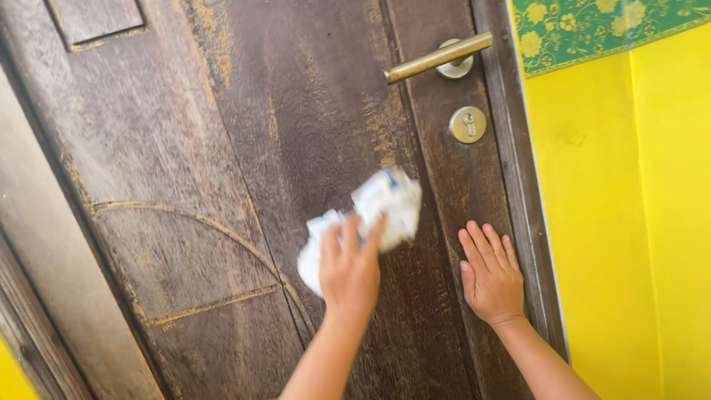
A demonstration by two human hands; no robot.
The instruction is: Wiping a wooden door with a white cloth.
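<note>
My left hand presses a crumpled white cloth with blue marks against a dark brown wooden door. The cloth bunches above and to the left of my fingers. My right hand lies flat on the door with fingers together, close to the door's right edge, holding nothing. A brass lever handle and a round keyhole plate sit above my right hand.
The door has carved panel lines and a curved groove. A yellow wall stands to the right, with a green flowered fabric strip at the top. A door frame runs down the left.
</note>
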